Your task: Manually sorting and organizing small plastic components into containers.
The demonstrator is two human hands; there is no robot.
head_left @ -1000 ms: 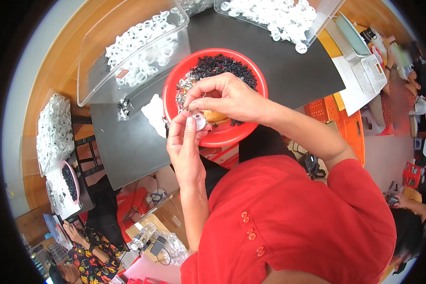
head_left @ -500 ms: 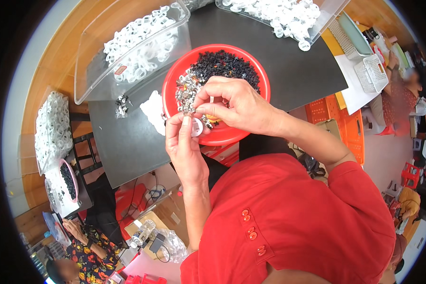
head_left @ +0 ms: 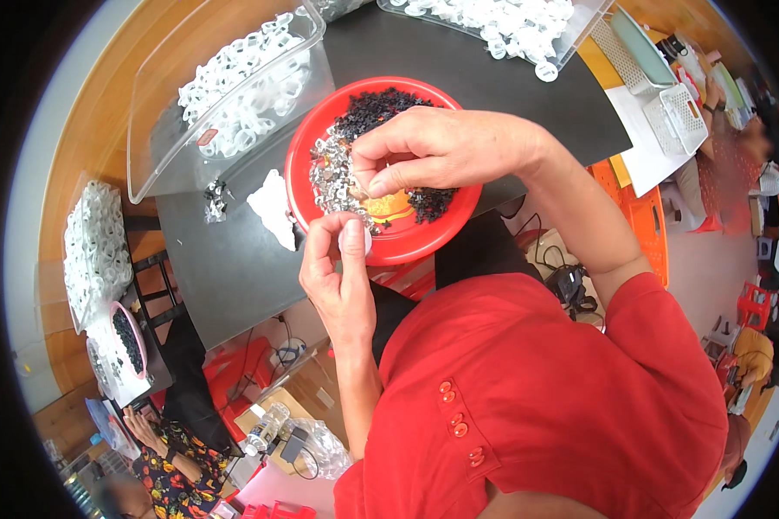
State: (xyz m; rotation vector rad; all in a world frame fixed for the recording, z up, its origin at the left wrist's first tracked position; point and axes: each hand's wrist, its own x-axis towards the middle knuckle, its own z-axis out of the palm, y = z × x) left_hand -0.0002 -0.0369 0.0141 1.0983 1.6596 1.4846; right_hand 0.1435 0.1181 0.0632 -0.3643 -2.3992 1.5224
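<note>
A red round basin [head_left: 469, 208] holds black small parts [head_left: 381, 112] at its far side and shiny silvery pieces [head_left: 329, 173] on the left. A yellow patch [head_left: 391, 206] shows near its middle. At the basin's near left rim, my left hand [head_left: 342, 277] is closed, thumb against fingers, on a white round plastic piece [head_left: 369, 242], mostly hidden by the fingers. My right hand [head_left: 446, 151] hovers over the basin beside the silvery pieces. Its thumb and fingers are pinched together, and anything between them is too small or hidden to make out.
On the dark table [head_left: 234, 285] stand a clear bin [head_left: 316, 91] of white ring-like parts and another clear bin [head_left: 593, 35] of white pieces. A white crumpled cloth or bag [head_left: 273, 208] and a small bag of parts [head_left: 216, 201] lie left of the basin. Other people sit nearby.
My hands have parted: the right has drawn up and away from the left, over the basin. The left keeps the white piece near the rim, its thumb now covering more of it.
</note>
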